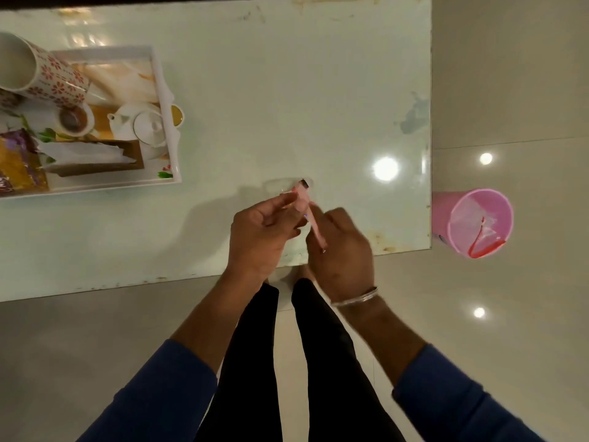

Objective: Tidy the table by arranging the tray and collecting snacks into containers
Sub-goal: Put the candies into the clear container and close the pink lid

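Note:
Over the near edge of the pale glass table [287, 90], my left hand [259, 234] and my right hand [342, 256] together hold a thin pink wrapper strip [307, 215] with clear plastic at its far end. The left fingers pinch its upper part. The right fingers grip its lower end. A white tray [167, 122] stands at the left of the table. It carries a floral mug [47, 74] lying tilted, a cup of tea [75, 119], a white teapot [143, 126], a brown tissue box [98, 157] and snack packets [19, 164].
A pink bin [478, 223] stands on the floor right of the table, with clear and red wrappers inside. My legs in black trousers are below the table edge. The table's right edge runs near x 1350. Ceiling lights glare on the table and the floor.

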